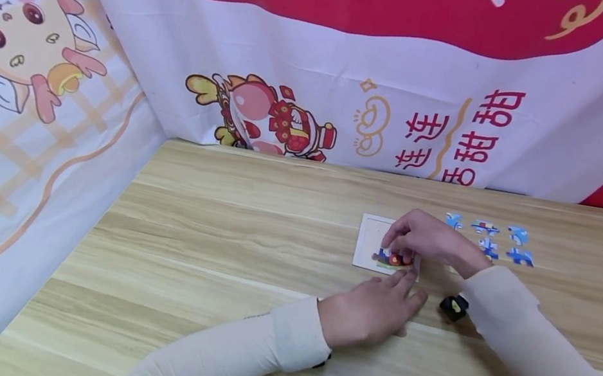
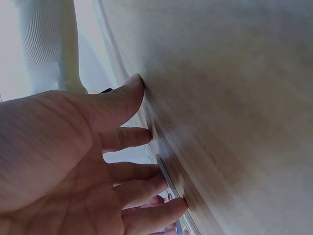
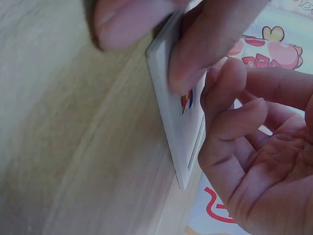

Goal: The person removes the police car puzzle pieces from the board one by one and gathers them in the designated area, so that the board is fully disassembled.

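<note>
A white puzzle board [image 1: 367, 246] with a raised rim lies flat on the wooden table. Joined colourful jigsaw pieces [image 1: 394, 260] cover part of its near right side. My left hand [image 1: 371, 309] has its fingers fairly straight, with fingertips on the board's near right edge; the left wrist view shows the thumb [image 2: 129, 95] down on the table. From the right, my right hand [image 1: 425, 236] reaches over the board with bent fingers, fingertips right at the pieces. In the right wrist view its fingers [image 3: 239, 122] curl, and I cannot tell whether a piece is between them.
Several loose blue jigsaw pieces [image 1: 519, 256] lie in two rows right of the board, beyond my right forearm. A small black device [image 1: 453, 307] shows at my right cuff. A printed cloth [image 1: 316, 86] hangs along the table's back edge, and another [image 1: 17, 171] hangs at the left.
</note>
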Tool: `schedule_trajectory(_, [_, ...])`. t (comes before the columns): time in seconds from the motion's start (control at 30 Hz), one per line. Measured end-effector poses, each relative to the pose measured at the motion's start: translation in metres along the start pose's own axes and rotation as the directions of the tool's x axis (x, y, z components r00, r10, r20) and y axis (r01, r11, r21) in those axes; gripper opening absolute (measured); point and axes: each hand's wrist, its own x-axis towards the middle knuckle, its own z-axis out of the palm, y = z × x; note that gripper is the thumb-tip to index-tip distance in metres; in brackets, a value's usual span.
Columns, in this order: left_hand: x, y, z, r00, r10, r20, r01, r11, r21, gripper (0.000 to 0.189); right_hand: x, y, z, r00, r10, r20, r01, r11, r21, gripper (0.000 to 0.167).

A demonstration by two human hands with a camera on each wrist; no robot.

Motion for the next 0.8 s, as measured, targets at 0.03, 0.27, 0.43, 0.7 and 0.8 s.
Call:
schedule_trajectory(0.03, [0.0000,0.0001,0.0001,1.000,-0.001,-0.003,0.001,1.000,0.002,0.066,0.0001,0.0004,-0.0002,1.000,0.000,0.004,0.000,1.000,0.003,0.022])
schedule_trajectory(0.27, [-0.0006,0.0015,0.0009,0.999,-0.007,-0.034,0.008,1.000,0.025,0.066,-0.0003,0.0040,-0.0001,0.999,-0.023,0.036,0.024,1.000,-0.007,0.025])
schedule_trajectory(0.43, [-0.0006,0.0018,0.0011,0.999,-0.009,-0.036,0.010,0.999,0.038,0.066,-0.0013,0.0068,0.0003,0.997,-0.059,0.040,0.059,0.998,0.006,0.025])
schedule_trajectory(0.7, [0.0003,0.0012,0.0014,0.999,-0.004,-0.032,0.006,0.999,0.047,0.064,-0.0027,0.0072,0.0035,0.989,-0.137,0.064,0.135,0.990,0.035,0.025])
schedule_trajectory(0.8, [0.0011,0.0011,0.0016,1.000,-0.014,-0.017,0.014,0.999,0.036,0.065,-0.0047,0.0074,0.0028,0.991,-0.132,0.017,0.132,0.991,0.020,0.024])
